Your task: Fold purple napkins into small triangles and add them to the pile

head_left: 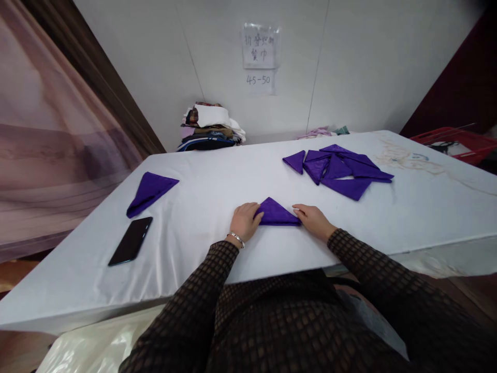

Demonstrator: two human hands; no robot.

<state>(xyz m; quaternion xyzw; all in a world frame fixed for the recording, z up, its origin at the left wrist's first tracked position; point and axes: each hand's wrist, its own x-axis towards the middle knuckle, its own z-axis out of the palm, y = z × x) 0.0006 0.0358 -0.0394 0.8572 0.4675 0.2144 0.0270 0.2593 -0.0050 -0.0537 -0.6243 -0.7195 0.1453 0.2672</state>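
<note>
A purple cloth napkin [276, 213], folded into a triangle, lies flat on the white-covered table with its point away from me and its long edge towards me. My left hand [246, 220], with a bracelet at the wrist, grips the napkin's left corner, thumb on top and fingers curled at the far side. At the opposite corner, my right hand [312, 220] has its fingers bent together against the cloth; part of that grip is hidden.
Several folded purple napkins [345, 189] overlap at the back right. Another folded napkin [149, 192] lies left, above a black phone [131, 241]. Stacked clothes [212, 127] stand by the wall. A red basket [479, 150] is at far right. The white tablecloth [202, 207] has wrinkles.
</note>
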